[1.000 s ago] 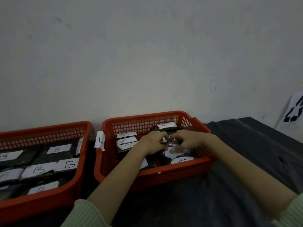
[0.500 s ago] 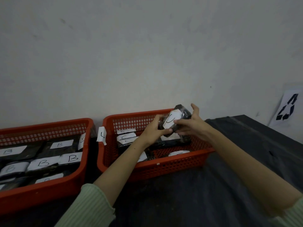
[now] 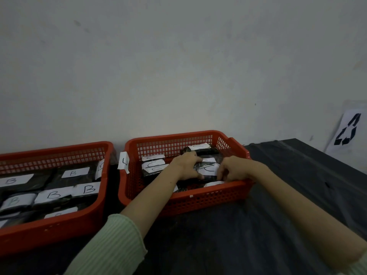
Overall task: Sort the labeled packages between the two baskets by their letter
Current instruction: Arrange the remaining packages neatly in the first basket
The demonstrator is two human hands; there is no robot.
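The package marked C [image 3: 207,169] lies inside the right basket [image 3: 184,198], near its front right corner, on top of other dark packages, and both hands are on it: the left hand [image 3: 187,165] has its fingers curled over the package's left end, and the right hand [image 3: 231,168] pinches its right edge, so each grip is closed on this one package. The likeliest trouble, as I judge it, is the glossy wrap sliding under the fingers as they let go, so that the package tips label-down or slumps against the front wall and hides its letter; pushing it down could also shove the C package just in front of it [image 3: 215,183] out of its place. The stack of C packages [image 3: 154,165] at the left of this basket and the one at the back [image 3: 199,148] lie close by, leaving little spare room. A paper tag with a C [image 3: 124,161] hangs on the basket's left rim. The left basket [image 3: 59,228] stands just beside, full of B packages [image 3: 53,195], its near wall between the left forearm and any reach across. Both baskets sit on a table covered in black sheeting [image 3: 288,195], against a pale wall with a recycling-sign paper [image 3: 347,132] at far right.
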